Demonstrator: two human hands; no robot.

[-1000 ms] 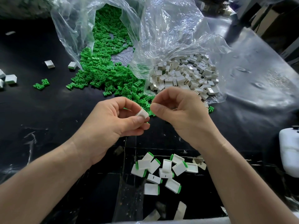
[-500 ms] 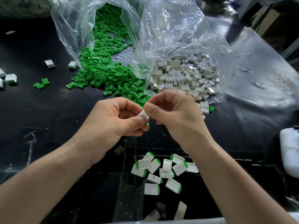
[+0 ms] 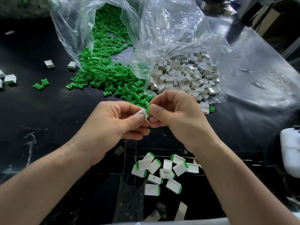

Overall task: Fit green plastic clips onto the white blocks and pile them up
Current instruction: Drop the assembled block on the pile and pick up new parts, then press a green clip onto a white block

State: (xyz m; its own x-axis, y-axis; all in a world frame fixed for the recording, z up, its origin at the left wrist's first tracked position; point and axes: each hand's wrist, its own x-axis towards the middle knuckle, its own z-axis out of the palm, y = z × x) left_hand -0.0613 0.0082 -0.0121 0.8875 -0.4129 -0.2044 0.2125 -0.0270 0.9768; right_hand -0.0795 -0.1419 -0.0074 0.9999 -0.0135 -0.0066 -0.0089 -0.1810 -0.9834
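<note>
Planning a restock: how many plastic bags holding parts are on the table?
2: the green-clip bag back left, the white-block bag beside it on its right. None seems hidden.

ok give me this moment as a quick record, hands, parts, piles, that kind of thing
left hand: pinches a white block between thumb and fingers
right hand: pinches a green clip at the block's end
clip supply: loose green clips spilling from a clear bag
block supply: bare white blocks in a second clear bag, to the right
finished pile: clipped blocks heaped on the black table, nearest the person
</note>
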